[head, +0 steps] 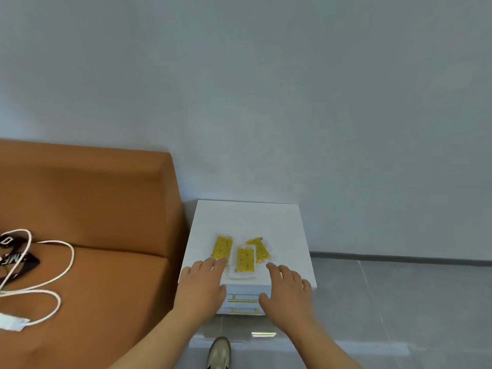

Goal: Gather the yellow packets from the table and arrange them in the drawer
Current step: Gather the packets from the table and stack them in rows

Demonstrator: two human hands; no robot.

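Note:
Three yellow packets lie on the white bedside table (247, 217): a left packet (222, 247), a middle packet (245, 259) on a clear wrapper, and a right packet (258, 250) tilted behind it. My left hand (203, 282) reaches over the table's front left, fingers straight, fingertips at the left packet's near end. My right hand (288, 288) hovers over the front right edge, fingers spread, holding nothing. Below the top, two drawer fronts with gold handles (243, 299) show between my hands, both closed.
An orange sofa (101, 209) stands against the table's left side, with a white cable (53, 262) and a black strap (16, 262) on its seat. A grey wall is behind. Grey floor tiles (399, 302) spread right. My shoe (218, 352) is below the table.

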